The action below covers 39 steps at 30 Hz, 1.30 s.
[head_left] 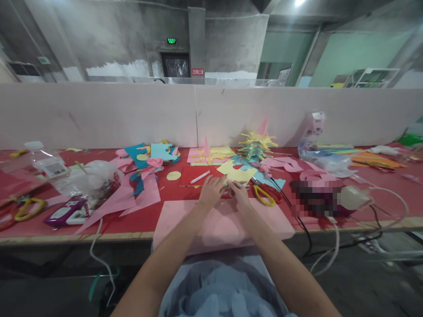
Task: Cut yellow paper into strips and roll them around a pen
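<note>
My left hand and my right hand meet over the far edge of a pink sheet. Their fingers are bent and close together around something small; I cannot make out what. Just beyond them lies yellow paper with rounded cutouts. Scissors with yellow and red handles rest by my right hand. Behind these, a pink glue gun lies on blue paper. A white stick is on red paper beyond my left hand.
A layered paper tree with a pink cone top stands at the back. Left are paper scraps, a plastic bottle, a purple power strip and more scissors. Cables hang over the right front edge. A white partition borders the table.
</note>
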Each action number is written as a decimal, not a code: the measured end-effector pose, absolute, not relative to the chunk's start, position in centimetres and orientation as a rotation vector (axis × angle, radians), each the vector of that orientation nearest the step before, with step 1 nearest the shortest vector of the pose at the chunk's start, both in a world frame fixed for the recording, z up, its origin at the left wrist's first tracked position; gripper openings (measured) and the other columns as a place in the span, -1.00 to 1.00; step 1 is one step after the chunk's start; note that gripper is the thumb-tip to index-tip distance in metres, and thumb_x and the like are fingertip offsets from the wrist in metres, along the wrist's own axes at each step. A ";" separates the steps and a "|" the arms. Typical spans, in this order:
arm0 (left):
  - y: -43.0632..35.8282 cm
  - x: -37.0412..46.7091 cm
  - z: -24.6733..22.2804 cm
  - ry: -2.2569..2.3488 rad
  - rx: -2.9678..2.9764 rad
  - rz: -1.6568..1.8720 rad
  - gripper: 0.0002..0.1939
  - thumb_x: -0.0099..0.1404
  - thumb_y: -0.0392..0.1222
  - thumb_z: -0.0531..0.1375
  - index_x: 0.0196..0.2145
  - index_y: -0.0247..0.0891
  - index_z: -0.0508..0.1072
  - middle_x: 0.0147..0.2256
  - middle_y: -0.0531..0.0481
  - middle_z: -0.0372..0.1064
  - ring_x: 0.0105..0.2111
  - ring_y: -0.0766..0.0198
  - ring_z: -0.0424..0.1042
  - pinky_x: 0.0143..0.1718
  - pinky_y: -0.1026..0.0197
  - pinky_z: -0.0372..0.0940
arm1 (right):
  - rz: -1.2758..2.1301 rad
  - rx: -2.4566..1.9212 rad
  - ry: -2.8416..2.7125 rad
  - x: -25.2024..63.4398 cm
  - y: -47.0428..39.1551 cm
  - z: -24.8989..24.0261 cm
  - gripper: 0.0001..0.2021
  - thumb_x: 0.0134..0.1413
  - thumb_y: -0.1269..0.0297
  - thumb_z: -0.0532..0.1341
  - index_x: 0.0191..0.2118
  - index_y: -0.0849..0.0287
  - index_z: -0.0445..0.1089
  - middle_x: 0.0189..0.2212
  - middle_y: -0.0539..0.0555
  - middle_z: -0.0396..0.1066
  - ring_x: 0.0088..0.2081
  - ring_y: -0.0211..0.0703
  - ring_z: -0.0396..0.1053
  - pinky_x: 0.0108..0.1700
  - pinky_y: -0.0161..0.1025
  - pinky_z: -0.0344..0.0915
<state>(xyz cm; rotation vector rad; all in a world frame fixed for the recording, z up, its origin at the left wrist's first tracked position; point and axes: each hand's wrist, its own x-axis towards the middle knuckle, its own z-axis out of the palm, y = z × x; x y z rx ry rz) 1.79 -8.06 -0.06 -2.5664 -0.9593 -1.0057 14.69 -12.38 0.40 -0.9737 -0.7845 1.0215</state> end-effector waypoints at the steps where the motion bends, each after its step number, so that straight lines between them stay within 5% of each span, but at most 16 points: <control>1: -8.0 1.8 -0.1 -0.963 -2.571 -0.992 -0.57 0.40 -0.14 0.00 0.19 -0.26 0.19 -0.04 -0.11 0.44 -0.04 0.20 0.39 0.18 0.03 0.06 | 1.017 -0.968 -0.795 14.7 -12.4 0.4 -0.60 -0.37 -0.01 0.45 -0.59 0.15 0.30 -0.73 -0.15 0.17 -0.68 -0.38 0.10 -0.62 -0.34 0.00; 13: -8.1 2.1 -0.3 -1.042 -2.628 -0.868 -0.49 0.39 -0.20 -0.02 0.26 -0.33 0.07 -0.13 -0.13 0.49 -0.14 0.20 0.47 0.20 0.07 0.08 | 0.910 -1.027 -0.831 14.6 -12.0 -0.2 -0.60 -0.35 -0.05 0.43 -0.62 0.15 0.30 -0.73 -0.13 0.18 -0.68 -0.38 0.07 -0.62 -0.32 0.02; 19: -5.9 -0.2 1.5 -1.474 -2.375 -1.215 -0.63 0.41 -0.11 -0.03 0.10 -0.30 0.28 -0.02 -0.19 0.40 -0.01 0.12 0.37 0.06 0.08 0.23 | 0.987 -0.896 -0.673 17.5 -11.1 0.8 -0.58 -0.34 -0.03 0.44 -0.59 0.11 0.23 -0.74 -0.17 0.09 -0.69 -0.39 0.04 -0.67 -0.32 0.06; 26: 0.7 -3.8 1.0 -1.713 -2.480 -0.614 -0.75 0.30 -0.22 0.14 -0.06 -0.29 0.37 -0.10 -0.18 0.38 -0.06 0.13 0.40 -0.07 0.15 0.31 | 1.041 -0.888 -0.680 21.7 -7.1 5.0 -0.53 -0.56 0.08 0.52 -0.52 0.14 0.29 -0.61 -0.15 0.24 -0.68 -0.47 0.08 -0.72 -0.41 0.01; 32: 0.7 -5.5 2.1 -1.850 -2.371 -0.549 -0.70 0.34 -0.42 -0.09 -0.13 -0.39 0.40 -0.24 -0.27 0.38 -0.17 0.00 0.44 -0.17 -0.06 0.34 | 1.115 -0.964 -0.794 23.6 -5.2 5.8 -0.58 -0.45 0.11 0.51 -0.55 0.18 0.29 -0.67 -0.18 0.17 -0.66 -0.49 0.11 -0.66 -0.44 0.04; 37: -3.5 1.6 2.2 -1.512 -2.690 -0.520 -0.84 0.28 -0.20 0.15 -0.23 -0.31 0.46 -0.21 -0.24 0.42 -0.17 -0.03 0.45 -0.14 -0.01 0.34 | 1.130 -1.019 -0.859 23.7 -4.2 6.6 -0.58 -0.44 0.10 0.50 -0.55 0.19 0.28 -0.66 -0.17 0.18 -0.67 -0.49 0.12 -0.64 -0.42 0.02; 39: -5.3 4.9 1.8 -1.333 -2.856 -0.514 -0.71 0.22 -0.09 0.23 -0.13 -0.26 0.45 -0.20 -0.18 0.45 -0.20 0.02 0.47 -0.17 0.06 0.36 | 1.142 -1.012 -0.871 23.3 -3.8 7.2 -0.58 -0.44 0.10 0.50 -0.55 0.18 0.27 -0.66 -0.17 0.17 -0.66 -0.48 0.12 -0.64 -0.41 0.02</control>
